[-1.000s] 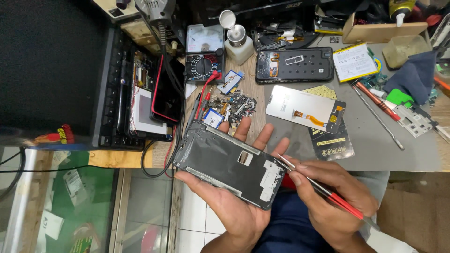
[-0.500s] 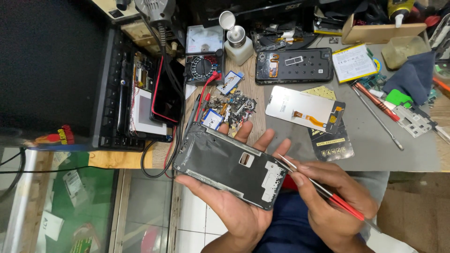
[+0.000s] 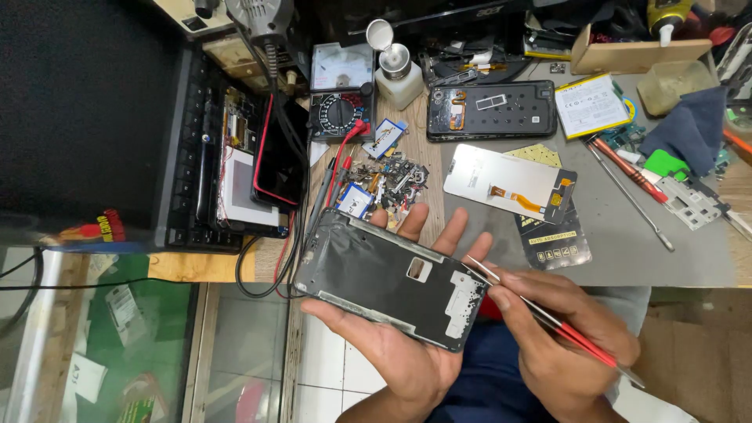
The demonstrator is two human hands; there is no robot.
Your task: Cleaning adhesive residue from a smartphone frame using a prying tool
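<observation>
A person's left hand (image 3: 399, 345) cradles a stripped phone frame (image 3: 389, 278) flat on its open palm, fingers spread beneath it, just off the near edge of a cluttered workbench (image 3: 627, 243). The right hand (image 3: 576, 345) pinches red-handled tweezers (image 3: 548, 317), their tips touching the frame's right end. Just beyond the fingertips lies a heap of small loose parts (image 3: 388, 182); a detached phone screen (image 3: 509, 182) rests face down to the right, with a second dark phone body (image 3: 491, 110) behind it. A multimeter (image 3: 339, 102) with red leads sits further back, beside a small white bottle (image 3: 399, 78).
</observation>
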